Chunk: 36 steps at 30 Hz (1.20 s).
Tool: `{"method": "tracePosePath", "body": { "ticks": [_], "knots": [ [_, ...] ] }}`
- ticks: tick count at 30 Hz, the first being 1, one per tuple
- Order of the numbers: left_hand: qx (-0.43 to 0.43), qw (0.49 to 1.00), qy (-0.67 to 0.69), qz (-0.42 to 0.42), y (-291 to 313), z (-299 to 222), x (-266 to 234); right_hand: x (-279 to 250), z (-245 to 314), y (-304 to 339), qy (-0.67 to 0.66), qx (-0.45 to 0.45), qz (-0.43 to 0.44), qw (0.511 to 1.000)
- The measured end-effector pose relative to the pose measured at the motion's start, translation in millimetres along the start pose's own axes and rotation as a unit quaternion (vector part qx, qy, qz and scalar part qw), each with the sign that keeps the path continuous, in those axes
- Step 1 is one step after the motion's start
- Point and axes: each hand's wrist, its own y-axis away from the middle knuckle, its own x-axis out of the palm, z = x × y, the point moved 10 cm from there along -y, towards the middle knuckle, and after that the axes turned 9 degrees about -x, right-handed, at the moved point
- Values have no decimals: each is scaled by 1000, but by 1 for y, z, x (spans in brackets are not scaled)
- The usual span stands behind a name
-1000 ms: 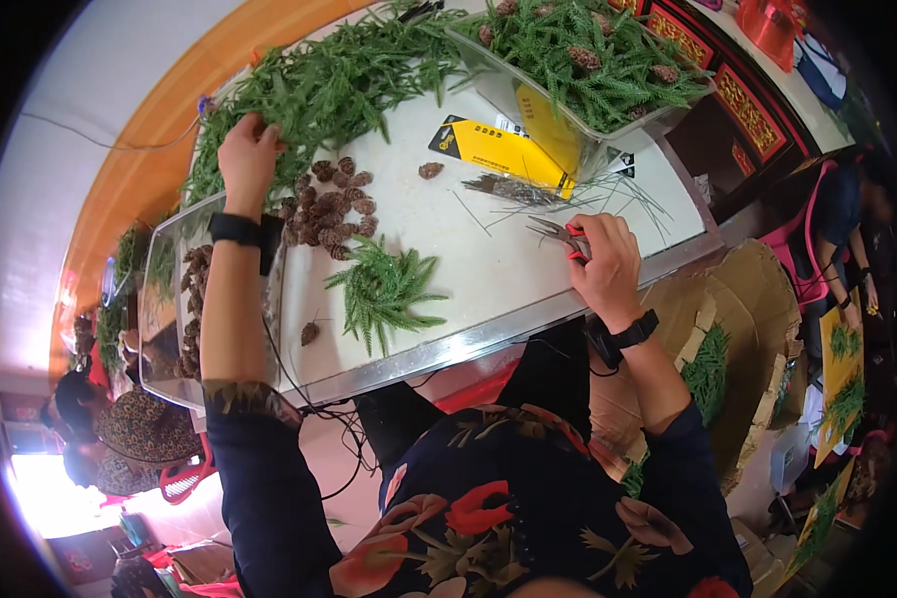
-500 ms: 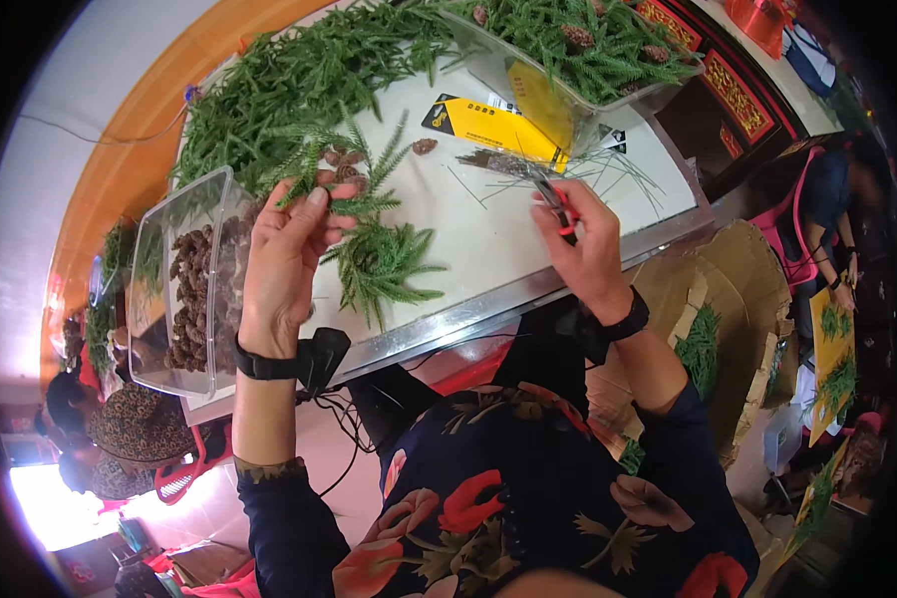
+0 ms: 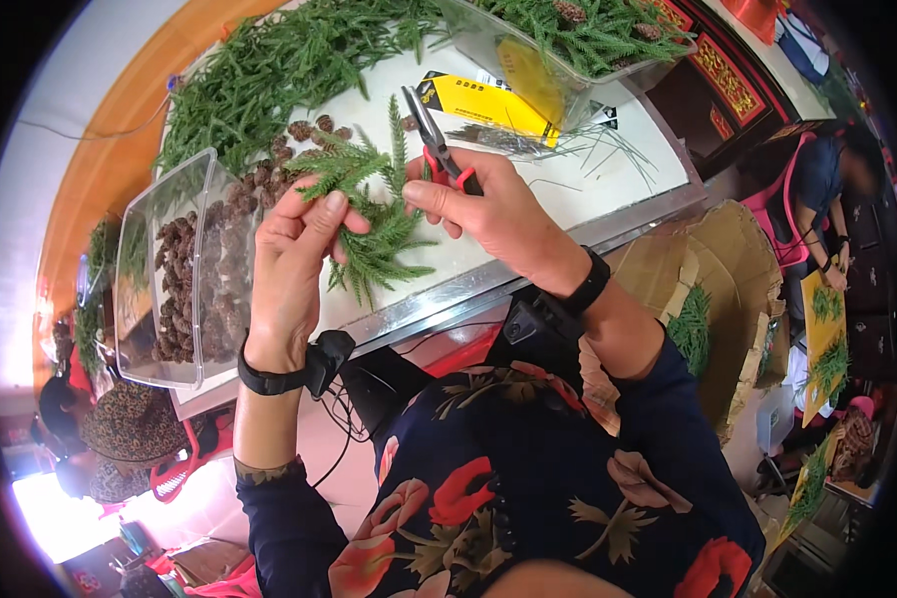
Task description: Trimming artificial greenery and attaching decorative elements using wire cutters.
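My left hand (image 3: 294, 249) pinches a green artificial pine sprig (image 3: 384, 234) between thumb and fingers. Its needled branches spread to the right over the white table. In my right hand (image 3: 498, 204) is a pair of pliers (image 3: 429, 130) with red-and-black handles, jaws pointing up and away from the sprig. The thumb and forefinger of that hand meet at the sprig's right side; whether they grip a branch or a wire there is hidden. Brown pine cones (image 3: 319, 128) lie just beyond my left fingertips.
A clear plastic tub (image 3: 138, 344) of pine cones stands at the left. Green sprigs (image 3: 269, 85) are heaped along the far side. Another clear tub (image 3: 608, 80) holds greenery and cones. Yellow packaging (image 3: 488, 105) and thin wires (image 3: 613, 149) lie right of centre. A co-worker (image 3: 827, 189) sits far right.
My right hand has moved left with the pliers, from beside the wires up to the sprig. The pliers have turned upward. My left hand keeps its hold on the sprig.
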Motion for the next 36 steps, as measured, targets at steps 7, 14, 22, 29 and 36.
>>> {"method": "tracePosePath", "body": {
  "ticks": [7, 14, 22, 29, 36],
  "knots": [
    [32, 999, 6, -16, 4, -1, 0, 9, -25, 15, -67, 77, 24, 995],
    [-12, 1000, 25, -9, 2, 2, 7, 17, -43, 27, -248, 163, -37, 954],
    [6, 999, 39, -29, -2, 4, 7, 19, -42, 32, -170, 128, -5, 977],
    [29, 998, 23, -42, -4, 6, 3, 15, -38, 34, -181, 145, -5, 973],
    [23, 999, 6, -40, -7, 7, 7, 10, -39, 35, -203, 145, -34, 968]
  ]
}}
